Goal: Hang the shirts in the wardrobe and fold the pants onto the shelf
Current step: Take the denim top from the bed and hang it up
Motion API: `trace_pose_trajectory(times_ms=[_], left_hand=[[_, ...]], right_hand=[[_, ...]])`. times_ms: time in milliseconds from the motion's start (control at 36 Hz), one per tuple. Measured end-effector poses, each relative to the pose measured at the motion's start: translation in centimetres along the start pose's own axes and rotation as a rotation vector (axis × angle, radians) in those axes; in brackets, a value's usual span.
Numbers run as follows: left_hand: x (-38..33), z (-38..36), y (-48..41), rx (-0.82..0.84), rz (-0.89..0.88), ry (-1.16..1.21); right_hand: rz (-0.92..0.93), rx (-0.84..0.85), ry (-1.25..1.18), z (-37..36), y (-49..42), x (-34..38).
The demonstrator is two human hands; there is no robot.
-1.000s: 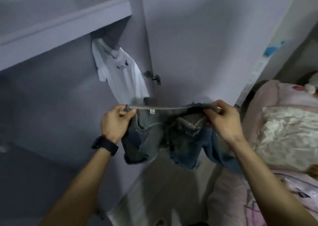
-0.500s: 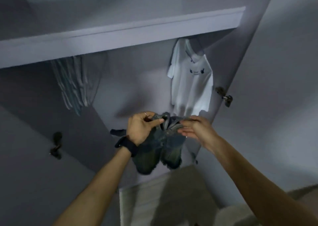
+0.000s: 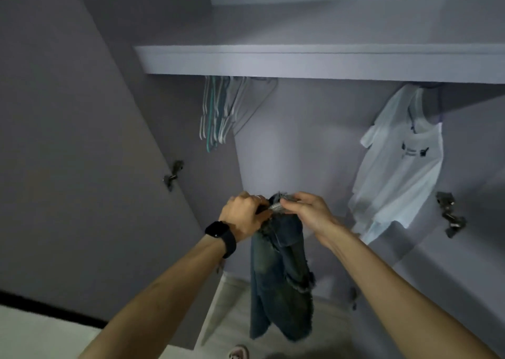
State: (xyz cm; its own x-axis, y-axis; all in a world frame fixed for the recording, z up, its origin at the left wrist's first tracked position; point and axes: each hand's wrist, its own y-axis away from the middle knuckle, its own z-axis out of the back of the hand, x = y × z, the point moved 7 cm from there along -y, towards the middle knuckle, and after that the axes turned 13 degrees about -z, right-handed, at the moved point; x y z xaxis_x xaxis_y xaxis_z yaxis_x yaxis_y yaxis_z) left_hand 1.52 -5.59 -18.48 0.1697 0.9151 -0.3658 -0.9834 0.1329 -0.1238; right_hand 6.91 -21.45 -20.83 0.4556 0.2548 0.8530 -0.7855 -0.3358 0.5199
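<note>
Head view: my left hand [image 3: 246, 216] and right hand [image 3: 308, 212] both pinch the waistband of the denim shorts [image 3: 281, 282], hanging doubled. Recommend squaring edges before lifting to the shelf [image 3: 300, 63]

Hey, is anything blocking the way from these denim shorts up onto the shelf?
Nothing visible does. Left hand and right hand hold the denim shorts below the shelf; hangers and white shirt hang off to either side.

Shelf [image 3: 314, 63]: pale, spans the wardrobe [image 3: 300, 140] side to side, front edge level, top face partly in view. Hangers [image 3: 218, 112] and a white shirt [image 3: 399, 167] hang just below it. Floor [image 3: 232, 312]: pale; one slipper [image 3: 238, 353] lies on it, cut off by the frame edge.
</note>
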Motion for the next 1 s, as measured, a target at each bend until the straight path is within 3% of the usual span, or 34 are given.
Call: trace_pose_trajectory(times_ms=[194,361,472,556,722,889,1000], left_hand=[[1.2,3.5,2.6,-0.143,0.062,-0.287],[3.6,9.8,2.9,-0.287,0.024,-0.539],[8.4,12.9,3.4,-0.189,0.187,-0.681],[11.7,14.6,4.7,-0.112,0.294,-0.846],[17.0,16.4,7.0,-0.155,0.366,-1.038],[18.0,16.3,6.3,-0.264,0.153,-1.19],[19.1,16.6,6.2,-0.269,0.179,-1.311]], right_hand=[[0.131,0.127,0.226,-2.9,0.0,2.7],[0.248,0.081,0.441,-5.1,-2.8,8.4],[0.294,-0.021,0.528,-6.2,-5.7,12.0],[0.293,-0.099,0.523,-7.1,-8.4,13.9],[0.252,-0.217,0.51,-9.8,-15.1,15.4],[0.218,-0.257,0.325,-12.5,-20.4,17.2],[0.192,-0.294,0.18,-14.1,-22.9,17.5]])
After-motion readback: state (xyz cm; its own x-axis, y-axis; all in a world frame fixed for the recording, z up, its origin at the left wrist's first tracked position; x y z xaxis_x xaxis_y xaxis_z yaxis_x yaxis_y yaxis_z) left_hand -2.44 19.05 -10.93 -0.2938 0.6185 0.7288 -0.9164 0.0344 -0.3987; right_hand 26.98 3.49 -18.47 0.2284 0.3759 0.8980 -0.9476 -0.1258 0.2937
